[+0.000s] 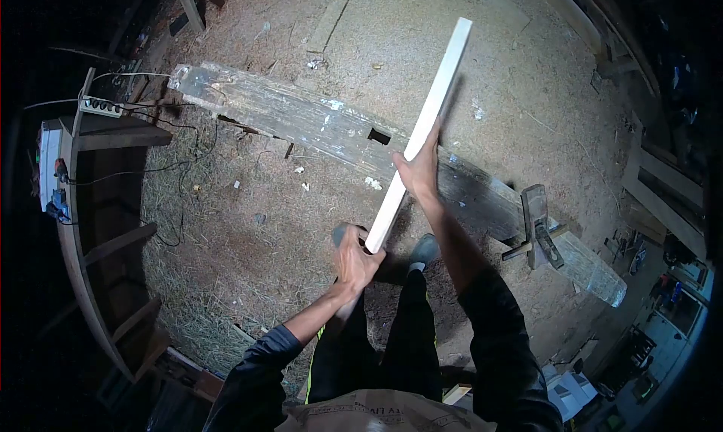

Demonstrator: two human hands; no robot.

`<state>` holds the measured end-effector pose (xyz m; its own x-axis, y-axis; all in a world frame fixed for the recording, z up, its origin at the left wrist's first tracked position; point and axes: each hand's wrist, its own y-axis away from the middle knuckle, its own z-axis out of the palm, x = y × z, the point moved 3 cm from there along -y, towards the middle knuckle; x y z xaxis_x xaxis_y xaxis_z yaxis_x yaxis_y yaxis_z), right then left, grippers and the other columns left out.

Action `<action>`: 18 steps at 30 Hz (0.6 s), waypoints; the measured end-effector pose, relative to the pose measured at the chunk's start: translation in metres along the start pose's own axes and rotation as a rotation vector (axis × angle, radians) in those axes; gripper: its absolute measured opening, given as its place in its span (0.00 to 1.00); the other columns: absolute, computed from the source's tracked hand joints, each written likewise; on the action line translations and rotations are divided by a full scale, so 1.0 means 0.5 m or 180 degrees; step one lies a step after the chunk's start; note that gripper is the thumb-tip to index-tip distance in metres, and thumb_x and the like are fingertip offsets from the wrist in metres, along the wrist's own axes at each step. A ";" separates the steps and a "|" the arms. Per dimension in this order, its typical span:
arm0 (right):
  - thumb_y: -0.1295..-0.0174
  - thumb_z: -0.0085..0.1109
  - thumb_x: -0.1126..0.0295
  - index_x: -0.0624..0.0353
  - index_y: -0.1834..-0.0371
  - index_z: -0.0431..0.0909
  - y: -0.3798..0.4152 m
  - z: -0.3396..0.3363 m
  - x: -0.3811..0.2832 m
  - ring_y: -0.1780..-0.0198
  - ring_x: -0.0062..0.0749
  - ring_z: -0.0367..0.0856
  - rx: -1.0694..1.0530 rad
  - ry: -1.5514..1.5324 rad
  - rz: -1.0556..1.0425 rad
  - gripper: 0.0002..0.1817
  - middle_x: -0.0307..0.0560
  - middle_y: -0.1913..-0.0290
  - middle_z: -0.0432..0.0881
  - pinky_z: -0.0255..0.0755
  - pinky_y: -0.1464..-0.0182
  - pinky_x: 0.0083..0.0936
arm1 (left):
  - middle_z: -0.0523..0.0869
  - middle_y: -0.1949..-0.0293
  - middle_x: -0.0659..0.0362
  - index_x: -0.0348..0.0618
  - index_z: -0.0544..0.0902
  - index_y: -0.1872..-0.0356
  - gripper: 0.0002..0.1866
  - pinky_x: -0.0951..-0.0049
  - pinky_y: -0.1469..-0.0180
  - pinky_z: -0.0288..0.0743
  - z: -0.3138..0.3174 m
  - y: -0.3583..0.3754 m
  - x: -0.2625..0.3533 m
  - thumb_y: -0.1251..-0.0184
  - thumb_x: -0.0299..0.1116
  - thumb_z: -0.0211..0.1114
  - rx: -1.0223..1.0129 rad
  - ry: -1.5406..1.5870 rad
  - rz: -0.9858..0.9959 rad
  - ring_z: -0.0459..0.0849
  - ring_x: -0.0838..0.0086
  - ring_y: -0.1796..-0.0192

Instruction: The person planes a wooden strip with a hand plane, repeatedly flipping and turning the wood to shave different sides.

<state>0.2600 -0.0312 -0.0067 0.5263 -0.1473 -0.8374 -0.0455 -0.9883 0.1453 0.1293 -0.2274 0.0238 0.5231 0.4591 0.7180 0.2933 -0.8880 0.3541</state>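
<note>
A long, pale, squared wooden batten slants up and away from me over a weathered plank bench. My left hand is closed round its near end, low by my feet. Further up, my right hand grips the batten around its middle, thumb on the left side and fingers mostly hidden on the right. Below lies the worn plank bench, which has a dark rectangular hole. On its right part sits a wooden hand plane with a cross handle, apart from both hands.
A power strip with trailing cables is fixed to a wooden frame on the left. Blue and red tools lie on that frame. Loose boards lean at the right. Shavings and scraps litter the dirt floor.
</note>
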 end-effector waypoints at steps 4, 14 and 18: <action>0.49 0.71 0.74 0.57 0.17 0.29 -0.027 -0.009 -0.013 0.28 0.65 0.68 -0.0177 0.0107 -0.0261 0.64 0.74 0.25 0.61 0.67 0.29 0.45 | 0.82 0.64 0.48 0.38 0.74 0.61 0.24 0.57 0.60 0.78 0.027 0.008 0.021 0.48 0.40 0.80 -0.0359 0.0113 0.0028 0.85 0.56 0.63; 0.44 0.67 0.73 0.55 0.21 0.55 -0.102 0.021 -0.021 0.43 0.68 0.82 -0.0926 0.0453 -0.0765 0.46 0.73 0.47 0.82 0.77 0.41 0.48 | 0.83 0.53 0.46 0.38 0.72 0.41 0.32 0.56 0.53 0.80 0.056 -0.095 0.040 0.39 0.45 0.75 -0.0761 0.0288 0.0424 0.86 0.56 0.54; 0.41 0.64 0.73 0.53 0.23 0.59 -0.099 0.032 -0.050 0.47 0.69 0.82 -0.1259 0.0504 -0.1224 0.41 0.73 0.52 0.83 0.77 0.45 0.50 | 0.80 0.48 0.44 0.37 0.70 0.36 0.31 0.55 0.46 0.78 -0.031 -0.178 0.038 0.39 0.33 0.72 -0.0059 0.0294 0.0487 0.83 0.53 0.48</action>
<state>0.2355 0.0208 -0.0011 0.5642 0.2575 -0.7844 0.4795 -0.8757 0.0574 0.1007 -0.1403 0.0153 0.4845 0.3149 0.8162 0.2006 -0.9481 0.2467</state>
